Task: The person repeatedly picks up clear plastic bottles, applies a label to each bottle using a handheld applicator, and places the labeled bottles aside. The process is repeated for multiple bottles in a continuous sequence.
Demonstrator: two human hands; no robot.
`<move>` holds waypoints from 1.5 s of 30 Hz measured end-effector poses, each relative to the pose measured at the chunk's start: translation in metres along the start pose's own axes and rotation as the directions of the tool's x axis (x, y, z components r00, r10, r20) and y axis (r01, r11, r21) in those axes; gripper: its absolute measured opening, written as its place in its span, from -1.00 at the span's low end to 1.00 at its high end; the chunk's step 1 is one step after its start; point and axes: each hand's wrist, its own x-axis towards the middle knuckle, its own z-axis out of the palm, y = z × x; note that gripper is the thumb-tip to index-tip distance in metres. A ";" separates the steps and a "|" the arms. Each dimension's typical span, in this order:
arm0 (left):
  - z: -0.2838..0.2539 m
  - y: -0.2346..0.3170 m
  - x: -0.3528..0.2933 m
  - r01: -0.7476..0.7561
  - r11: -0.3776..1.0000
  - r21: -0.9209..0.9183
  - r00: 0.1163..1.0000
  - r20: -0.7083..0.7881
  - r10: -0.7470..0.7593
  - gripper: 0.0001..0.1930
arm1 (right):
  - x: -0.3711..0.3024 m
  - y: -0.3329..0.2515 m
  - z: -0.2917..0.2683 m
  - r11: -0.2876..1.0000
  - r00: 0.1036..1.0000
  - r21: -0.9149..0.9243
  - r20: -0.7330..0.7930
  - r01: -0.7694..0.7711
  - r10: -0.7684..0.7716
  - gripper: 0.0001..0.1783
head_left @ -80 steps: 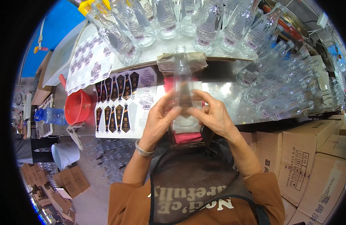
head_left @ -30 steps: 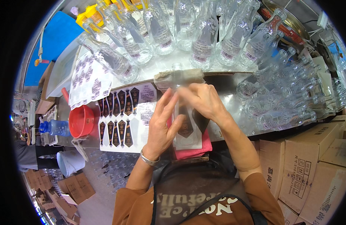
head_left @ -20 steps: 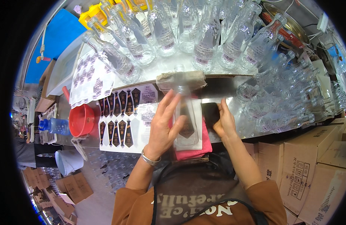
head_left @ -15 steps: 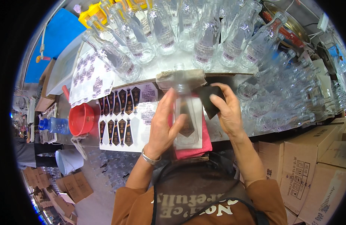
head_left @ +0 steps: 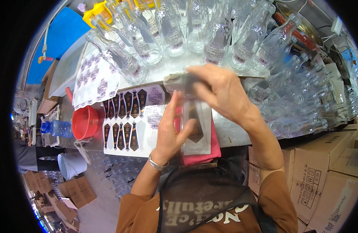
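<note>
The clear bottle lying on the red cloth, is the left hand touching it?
Touching. The head view shows the left hand with its fingers pressed flat on the clear bottle.

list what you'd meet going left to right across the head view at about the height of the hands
blue bottle → red funnel → sticker sheet → left hand → clear bottle → right hand → lying bottles → cardboard boxes

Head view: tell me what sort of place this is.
Probably a small bottling or labelling workshop. Rows of clear glass bottles crowd the bench, sheets of dark stickers lie beside them, and cardboard cartons are stacked at the right.
</note>
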 end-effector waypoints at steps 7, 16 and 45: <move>-0.011 -0.006 0.018 0.337 0.888 -0.314 0.940 0.069 -0.333 -0.40 | -0.012 0.008 -0.013 0.988 0.974 0.157 -0.221 -0.008 0.042 -0.65; -0.003 -0.008 0.058 0.467 0.844 -0.262 0.884 0.153 -0.442 -0.49 | -0.075 0.030 -0.001 0.678 0.880 0.633 0.011 -0.374 0.475 -0.60; -0.032 -0.008 -0.050 0.182 0.949 -0.257 0.977 0.154 -0.145 0.10 | -0.074 -0.026 -0.001 0.933 0.941 0.295 0.200 0.207 -0.272 -0.78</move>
